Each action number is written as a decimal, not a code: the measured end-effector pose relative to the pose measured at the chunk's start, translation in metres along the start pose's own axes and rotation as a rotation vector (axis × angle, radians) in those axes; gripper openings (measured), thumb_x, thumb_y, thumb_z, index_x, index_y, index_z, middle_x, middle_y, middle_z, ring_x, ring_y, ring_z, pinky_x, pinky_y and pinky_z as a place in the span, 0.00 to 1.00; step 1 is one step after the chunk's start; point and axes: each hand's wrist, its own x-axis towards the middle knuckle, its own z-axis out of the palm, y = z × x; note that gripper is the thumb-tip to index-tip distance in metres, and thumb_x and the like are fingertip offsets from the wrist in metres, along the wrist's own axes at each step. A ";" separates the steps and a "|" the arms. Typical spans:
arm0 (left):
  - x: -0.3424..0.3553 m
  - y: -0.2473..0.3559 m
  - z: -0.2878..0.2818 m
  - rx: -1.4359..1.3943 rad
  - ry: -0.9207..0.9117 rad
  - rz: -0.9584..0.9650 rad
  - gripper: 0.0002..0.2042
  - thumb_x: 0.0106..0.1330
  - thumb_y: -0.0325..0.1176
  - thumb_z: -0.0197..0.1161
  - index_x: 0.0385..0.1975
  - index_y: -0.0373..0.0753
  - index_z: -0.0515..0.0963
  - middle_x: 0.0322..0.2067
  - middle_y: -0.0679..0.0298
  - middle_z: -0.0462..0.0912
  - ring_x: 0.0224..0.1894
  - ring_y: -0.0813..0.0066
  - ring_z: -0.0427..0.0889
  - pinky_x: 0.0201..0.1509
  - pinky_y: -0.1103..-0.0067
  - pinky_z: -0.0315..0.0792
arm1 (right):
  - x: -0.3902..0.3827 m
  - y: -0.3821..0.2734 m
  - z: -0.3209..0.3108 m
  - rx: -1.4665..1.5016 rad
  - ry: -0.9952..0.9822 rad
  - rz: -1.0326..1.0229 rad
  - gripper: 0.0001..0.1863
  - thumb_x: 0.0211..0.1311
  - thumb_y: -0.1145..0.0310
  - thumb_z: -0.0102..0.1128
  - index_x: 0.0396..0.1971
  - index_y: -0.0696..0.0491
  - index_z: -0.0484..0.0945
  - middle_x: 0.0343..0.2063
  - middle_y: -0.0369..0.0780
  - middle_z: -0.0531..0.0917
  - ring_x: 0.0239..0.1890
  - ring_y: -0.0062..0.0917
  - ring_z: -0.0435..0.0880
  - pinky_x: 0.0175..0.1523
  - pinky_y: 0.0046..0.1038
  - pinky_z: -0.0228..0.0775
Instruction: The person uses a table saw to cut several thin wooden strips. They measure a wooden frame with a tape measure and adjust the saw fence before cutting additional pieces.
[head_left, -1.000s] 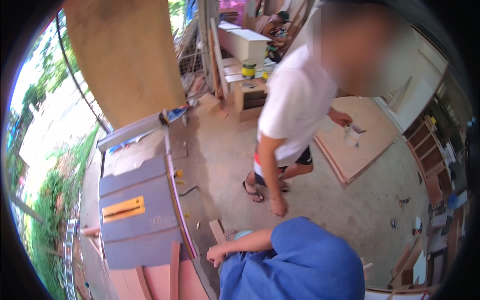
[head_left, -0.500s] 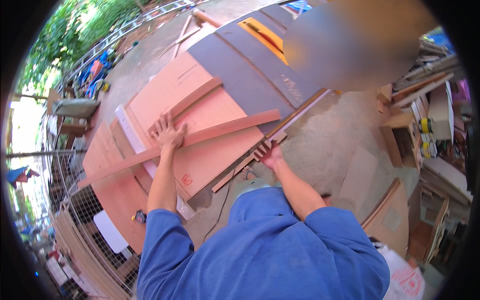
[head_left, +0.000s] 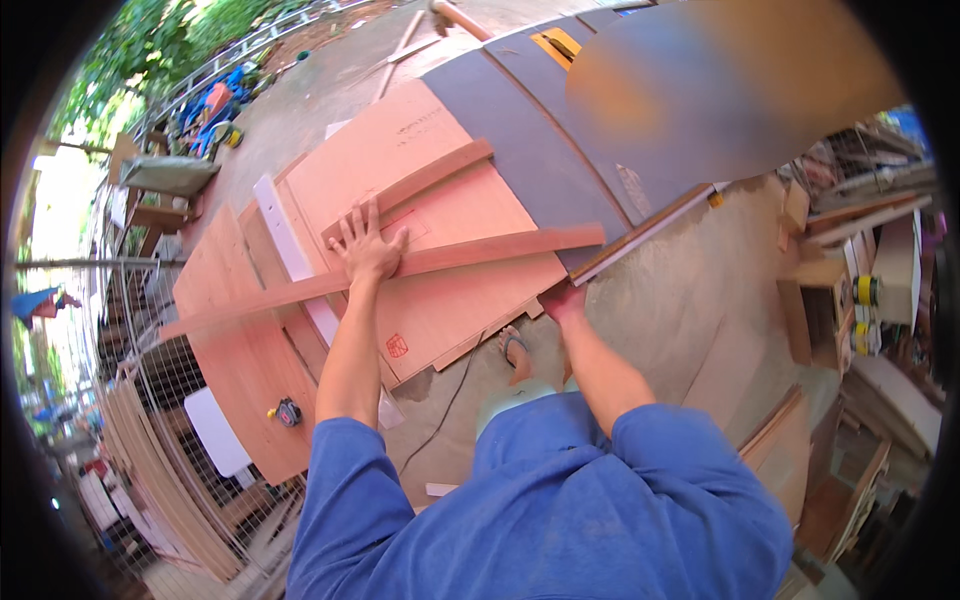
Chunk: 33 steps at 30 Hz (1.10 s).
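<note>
My left hand [head_left: 372,248] lies with fingers spread over two reddish wooden strips, one long [head_left: 480,250] and one short [head_left: 448,165], on a pale pink plywood sheet [head_left: 470,300]. My right hand [head_left: 563,303] reaches under the sheet's near edge beside the grey saw table [head_left: 480,110]; its fingers are hidden, so whether they grip the edge I cannot tell. The sheet overlaps the table, which has a yellow insert [head_left: 554,42]. A small tape measure [head_left: 288,413] sits on reddish boards [head_left: 250,400] at the left.
A power cord [head_left: 445,410] crosses the concrete floor by my sandalled foot [head_left: 515,355]. Wooden boxes and offcuts [head_left: 800,300] stand on the right, with leaning panels [head_left: 770,450] lower down. A wire mesh rack [head_left: 160,380] and long boards are at the left.
My view has swung from the other person to the plywood. Since half a second ago my right hand's fingers have slipped out of sight under the edge; my left hand stays spread on the wood.
</note>
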 end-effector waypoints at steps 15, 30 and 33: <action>0.002 -0.021 0.030 0.006 0.134 0.025 0.43 0.72 0.66 0.58 0.84 0.64 0.50 0.85 0.61 0.48 0.85 0.50 0.47 0.82 0.43 0.45 | -0.012 0.057 -0.013 -0.501 0.186 -0.098 0.34 0.84 0.53 0.48 0.84 0.32 0.52 0.79 0.35 0.63 0.70 0.38 0.74 0.71 0.51 0.67; 0.019 -0.031 0.040 0.036 0.192 0.198 0.41 0.72 0.57 0.58 0.83 0.50 0.57 0.81 0.53 0.60 0.82 0.53 0.56 0.85 0.59 0.47 | -0.007 0.047 -0.034 -0.642 0.315 -0.450 0.25 0.79 0.59 0.56 0.69 0.52 0.78 0.63 0.46 0.85 0.64 0.34 0.82 0.68 0.35 0.72; 0.016 -0.023 0.039 0.007 0.176 0.191 0.41 0.72 0.56 0.58 0.83 0.50 0.57 0.81 0.54 0.59 0.82 0.54 0.56 0.85 0.59 0.47 | 0.023 -0.009 -0.029 -0.470 0.357 -0.685 0.24 0.81 0.58 0.53 0.68 0.56 0.77 0.63 0.46 0.84 0.65 0.35 0.82 0.70 0.34 0.69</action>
